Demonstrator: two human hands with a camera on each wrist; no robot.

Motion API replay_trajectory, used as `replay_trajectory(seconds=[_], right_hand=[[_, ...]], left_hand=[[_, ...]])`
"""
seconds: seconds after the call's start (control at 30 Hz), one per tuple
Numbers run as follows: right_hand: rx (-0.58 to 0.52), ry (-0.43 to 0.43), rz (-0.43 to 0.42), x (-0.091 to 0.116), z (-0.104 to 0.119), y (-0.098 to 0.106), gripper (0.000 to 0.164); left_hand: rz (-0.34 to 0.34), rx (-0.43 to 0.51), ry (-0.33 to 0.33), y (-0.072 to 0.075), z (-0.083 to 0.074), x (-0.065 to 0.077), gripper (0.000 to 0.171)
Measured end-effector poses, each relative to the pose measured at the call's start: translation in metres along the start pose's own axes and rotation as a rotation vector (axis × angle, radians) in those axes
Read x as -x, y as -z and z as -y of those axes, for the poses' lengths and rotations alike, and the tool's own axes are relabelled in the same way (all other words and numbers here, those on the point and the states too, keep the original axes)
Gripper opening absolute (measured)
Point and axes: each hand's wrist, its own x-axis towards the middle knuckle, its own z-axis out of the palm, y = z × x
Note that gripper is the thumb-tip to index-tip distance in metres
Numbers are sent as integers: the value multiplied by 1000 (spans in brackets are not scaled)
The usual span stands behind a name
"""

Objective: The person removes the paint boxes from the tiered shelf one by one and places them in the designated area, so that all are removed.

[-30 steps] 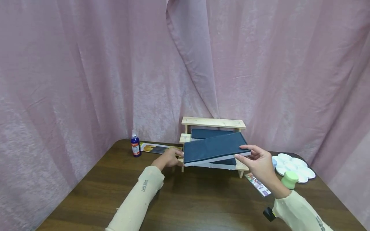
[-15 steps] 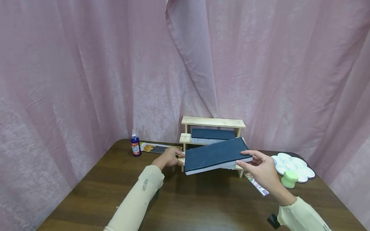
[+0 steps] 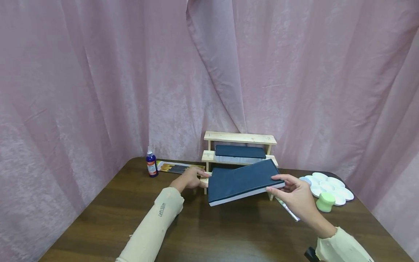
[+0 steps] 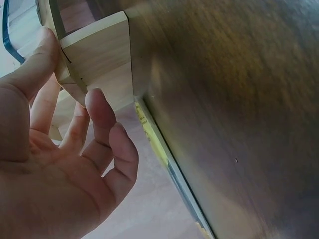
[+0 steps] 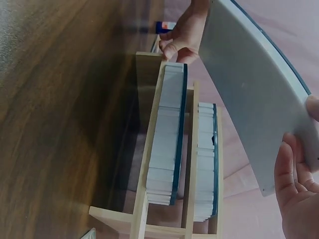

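My right hand (image 3: 298,196) pinches the right end of a flat box (image 3: 245,183) with a dark blue lid and pale sides, thumb below and fingers on top. The box is tilted, raised in front of a stepped wooden rack (image 3: 240,137). In the right wrist view its plain pale underside shows. Two similar boxes stand on the rack, a lower box (image 5: 165,134) on the front tier and an upper box (image 3: 240,151) on the middle tier. My left hand (image 3: 190,178) grips the left end of the rack's front tier; the left wrist view shows its thumb and fingers around the plank.
Left of the rack stand a blue bottle (image 3: 152,165) and a pack of paintbrushes (image 3: 171,167). To the right lie a white flower-shaped palette (image 3: 330,187), a green sponge-like piece (image 3: 325,202) and a slim packet (image 3: 288,210). A pink curtain (image 3: 294,72) hangs behind the table.
The held box has come down and toward me, away from the rack, uncovering the box on the middle tier. My right hand moved with it; my left hand has stayed at the rack.
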Motion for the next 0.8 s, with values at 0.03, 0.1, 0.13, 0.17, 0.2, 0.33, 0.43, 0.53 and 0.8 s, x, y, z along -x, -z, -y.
replay_trajectory(seconds=[0.03,0.1,0.13,0.17,0.2,0.33,0.43,0.53,0.8], right_hand=[[10,-1,1,1,0,0,36],[29,1,6,3,0,0,36],[32,2,9,4,0,0,36],[34,-1,12,5,0,0,37],[35,0,17,5,0,0,37],[41,-10,28,8,-2,-1,35],[54,-25,40,11,-3,-2,34],[60,-45,56,14,-5,-3,34],[84,-59,70,21,-10,-7,33]], left_hand=[[1,-9,-1,0,-1,0,37],[7,-13,1,1,-1,1,37],[11,-20,2,1,-1,1,37],[12,-23,3,0,-1,0,37],[10,-24,0,0,0,0,37],[1,-18,2,0,1,-2,37],[1,-27,1,-1,1,-2,38],[2,-37,-1,-2,3,-2,38],[-3,-27,-5,-1,2,-1,38]])
